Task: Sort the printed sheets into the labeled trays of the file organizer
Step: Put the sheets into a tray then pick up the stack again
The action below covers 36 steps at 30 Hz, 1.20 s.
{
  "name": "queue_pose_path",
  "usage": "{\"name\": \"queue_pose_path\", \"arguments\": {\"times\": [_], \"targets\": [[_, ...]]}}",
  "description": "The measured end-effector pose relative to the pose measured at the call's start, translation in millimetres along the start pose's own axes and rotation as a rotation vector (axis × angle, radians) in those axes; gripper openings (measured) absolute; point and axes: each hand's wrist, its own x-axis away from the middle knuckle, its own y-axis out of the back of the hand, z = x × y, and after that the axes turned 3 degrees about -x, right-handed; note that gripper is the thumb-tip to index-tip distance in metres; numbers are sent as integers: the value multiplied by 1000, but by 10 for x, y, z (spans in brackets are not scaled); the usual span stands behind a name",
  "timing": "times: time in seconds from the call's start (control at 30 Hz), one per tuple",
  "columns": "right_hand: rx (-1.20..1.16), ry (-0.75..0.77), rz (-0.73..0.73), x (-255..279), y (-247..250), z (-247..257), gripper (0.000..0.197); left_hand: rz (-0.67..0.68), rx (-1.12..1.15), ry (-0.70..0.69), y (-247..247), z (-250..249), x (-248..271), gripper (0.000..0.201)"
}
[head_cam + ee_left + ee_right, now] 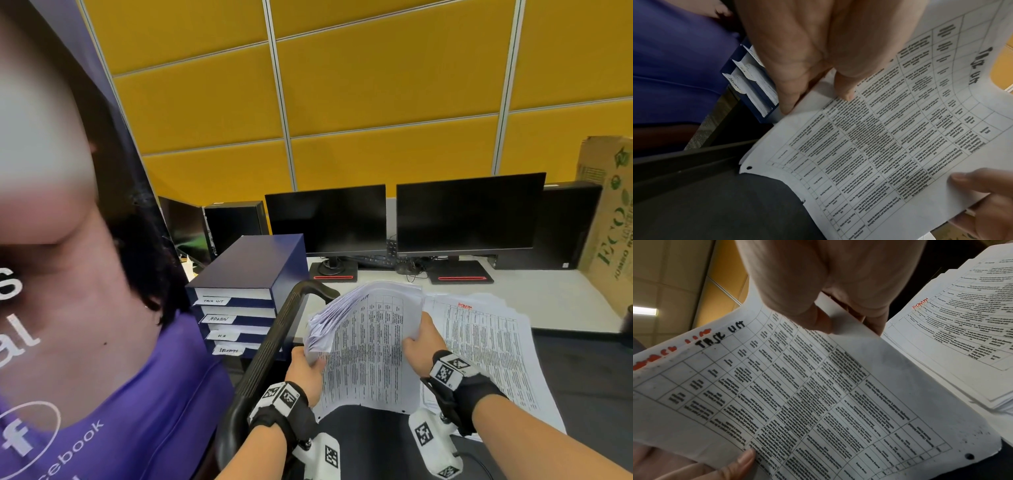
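I hold a thick bundle of printed sheets [370, 346] over my lap with both hands. Its top sheet [818, 386] is a table marked "TASK LIST" in black. My left hand [310, 359] grips the bundle's left edge, thumb on top [844, 91]. My right hand [416, 337] pinches the right edge of the top sheet [879, 146]. A second pile [489, 342], headed "ADMIN" in red, lies on the desk to the right [962, 337]. The blue file organizer [253, 274] stands to the left, its trays labeled TASK LIST, ADMIN, HR and SECURITY [748, 91].
A black chair armrest [274, 342] curves between the organizer and my left hand. Two dark monitors [325, 219] [469, 212] stand at the back of the white desk [565, 294]. A cardboard box [609, 219] is at the far right, and a tall printed banner [85, 308] is close on the left.
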Motion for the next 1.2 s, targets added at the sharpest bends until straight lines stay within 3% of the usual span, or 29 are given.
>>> {"name": "queue_pose_path", "arguments": {"times": [0.2,0.37,0.57,0.73,1.0,1.2], "targets": [[-19,19,-11,5,-17,6,36,-3,8,39,46,-19,-33,31],[-17,66,-38,-30,33,301,35,-25,30,24,239,-206,-90,29],[-91,165,-31,-77,170,965,38,-90,49,-109,820,-669,-154,27],[-120,244,69,-42,52,1436,40,-182,94,-145,1385,-745,-141,24],[-78,360,231,-65,-715,2020,54,-341,153,-94,2348,-276,-147,25],[-25,378,343,-109,-1509,2302,52,-353,162,0,3010,260,-329,23]]}}
